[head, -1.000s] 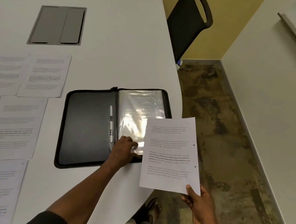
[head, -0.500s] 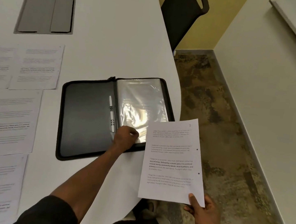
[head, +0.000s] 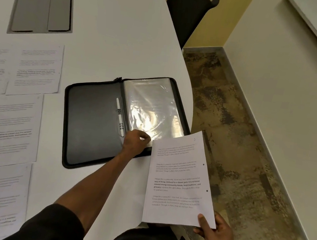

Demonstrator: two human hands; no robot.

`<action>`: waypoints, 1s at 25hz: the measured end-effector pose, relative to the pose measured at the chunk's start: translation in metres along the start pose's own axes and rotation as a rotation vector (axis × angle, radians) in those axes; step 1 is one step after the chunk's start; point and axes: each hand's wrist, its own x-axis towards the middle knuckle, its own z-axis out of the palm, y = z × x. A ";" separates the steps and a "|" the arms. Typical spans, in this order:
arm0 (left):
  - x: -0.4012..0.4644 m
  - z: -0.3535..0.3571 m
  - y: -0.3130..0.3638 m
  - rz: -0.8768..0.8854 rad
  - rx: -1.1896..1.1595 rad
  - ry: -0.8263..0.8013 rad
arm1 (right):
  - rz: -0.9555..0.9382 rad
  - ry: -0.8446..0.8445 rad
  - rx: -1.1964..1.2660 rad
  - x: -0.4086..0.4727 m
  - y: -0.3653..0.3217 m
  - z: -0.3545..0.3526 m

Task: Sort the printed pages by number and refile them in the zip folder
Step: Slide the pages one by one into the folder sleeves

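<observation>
We see the zip folder (head: 96, 123) lying open near the table's (head: 108, 32) right edge, its dark cover to the left and a clear sleeve (head: 151, 106) to the right. The left hand (head: 135, 142) rests on the sleeve's near corner with fingers curled, apparently pinching the plastic. The right hand (head: 212, 230) grips one printed page (head: 177, 182) by its near right corner, holding it beyond the table's edge with its far corner over the folder. Other pages (head: 11, 126) lie flat in rows along the table's left side. A grey hatch (head: 42, 11) sits toward the far left corner; a chair (head: 188, 9) stands past the far edge.
</observation>
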 end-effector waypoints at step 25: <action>-0.012 0.018 -0.002 0.225 0.248 0.022 | 0.301 -0.230 0.137 0.009 0.013 0.034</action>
